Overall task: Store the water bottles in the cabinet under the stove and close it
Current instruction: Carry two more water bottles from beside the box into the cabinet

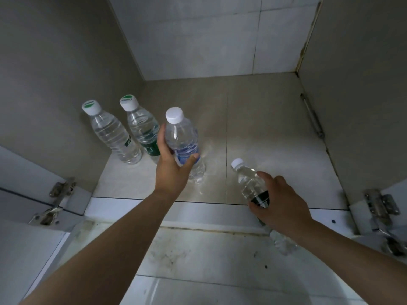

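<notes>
Wrapping blue-label bottle (180, 137) mid-body, left fingers (161, 138); right fingers (269, 176) round dark-label bottle (248, 180).

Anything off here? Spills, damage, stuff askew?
No spill or breakage. The left hand holds the blue-label bottle; the dark-label bottle tilts only because the right hand grips it. Odd: dark grime on the sill before the cabinet, a stained seam in its back right corner.

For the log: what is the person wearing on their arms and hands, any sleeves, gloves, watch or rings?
Nothing visible. The left hand and right hand are ungloved, both forearms are bare to the frame edge with no sleeve showing, and no watch, bracelet or ring can be seen.
</notes>
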`<control>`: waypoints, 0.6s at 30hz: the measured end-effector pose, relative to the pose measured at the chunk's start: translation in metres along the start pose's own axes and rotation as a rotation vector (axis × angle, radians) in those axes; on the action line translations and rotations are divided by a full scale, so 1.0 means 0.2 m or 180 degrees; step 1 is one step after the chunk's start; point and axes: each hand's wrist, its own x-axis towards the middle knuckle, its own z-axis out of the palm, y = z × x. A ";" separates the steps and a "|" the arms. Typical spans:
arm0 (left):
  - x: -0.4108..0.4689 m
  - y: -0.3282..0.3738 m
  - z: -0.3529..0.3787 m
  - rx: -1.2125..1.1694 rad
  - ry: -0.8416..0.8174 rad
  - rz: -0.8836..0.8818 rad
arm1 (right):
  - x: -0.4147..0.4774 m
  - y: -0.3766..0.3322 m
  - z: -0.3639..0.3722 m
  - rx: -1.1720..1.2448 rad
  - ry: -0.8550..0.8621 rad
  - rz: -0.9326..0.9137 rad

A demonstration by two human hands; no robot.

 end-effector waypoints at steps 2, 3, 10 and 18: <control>0.00 -0.03 -0.04 0.0376 -0.0124 0.0131 | 0.00 0.00 0.00 0.0007 0.0018 0.0002; -0.01 -0.06 -0.06 0.0564 -0.0185 0.0140 | 0.00 0.00 0.00 0.0012 0.0036 -0.0005; -0.35 -0.36 -0.04 0.2271 -0.1397 -0.0076 | 0.03 -0.01 -0.02 0.0191 -0.0097 0.0073; -0.42 -0.41 0.02 0.2616 -0.1313 0.0113 | 0.08 -0.08 -0.05 0.0270 -0.0383 0.0068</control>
